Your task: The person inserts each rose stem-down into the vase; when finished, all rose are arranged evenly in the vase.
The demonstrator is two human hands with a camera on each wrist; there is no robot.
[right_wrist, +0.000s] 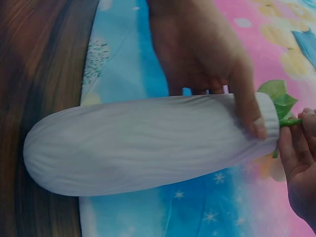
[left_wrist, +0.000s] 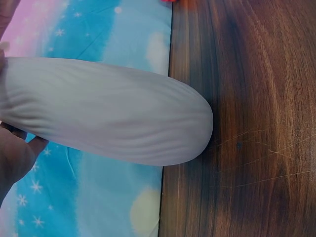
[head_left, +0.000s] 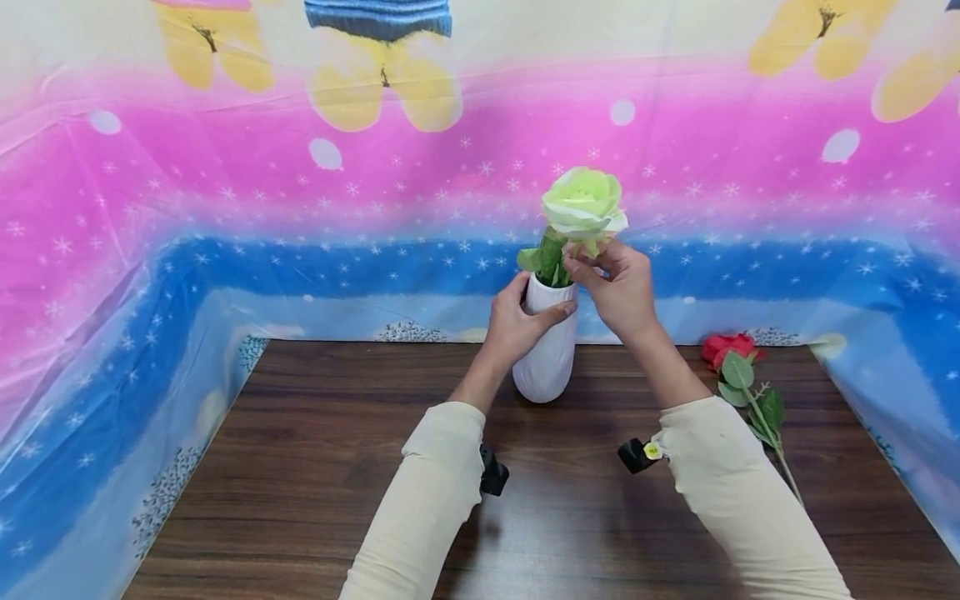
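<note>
A white ribbed vase (head_left: 545, 354) stands upright toward the back of the table. My left hand (head_left: 519, 323) grips it just below the rim, thumb across the front; in the right wrist view that left hand (right_wrist: 207, 54) wraps the neck. A pale green artificial rose (head_left: 583, 202) rises from the mouth, its green leaves (head_left: 551, 254) at the rim. My right hand (head_left: 618, 283) pinches the rose's stem right under the bloom. Seen from the right wrist, the fingers hold the green stem (right_wrist: 291, 121) close to the vase's opening. The lower stem is hidden inside the vase.
A red artificial rose (head_left: 729, 350) with a leafy stem lies on the right side of the dark wooden table (head_left: 337, 417), partly behind the right sleeve. A patterned pink and blue cloth (head_left: 420, 200) hangs behind and around the table. Black wrist cameras (head_left: 492, 471) sit on both forearms.
</note>
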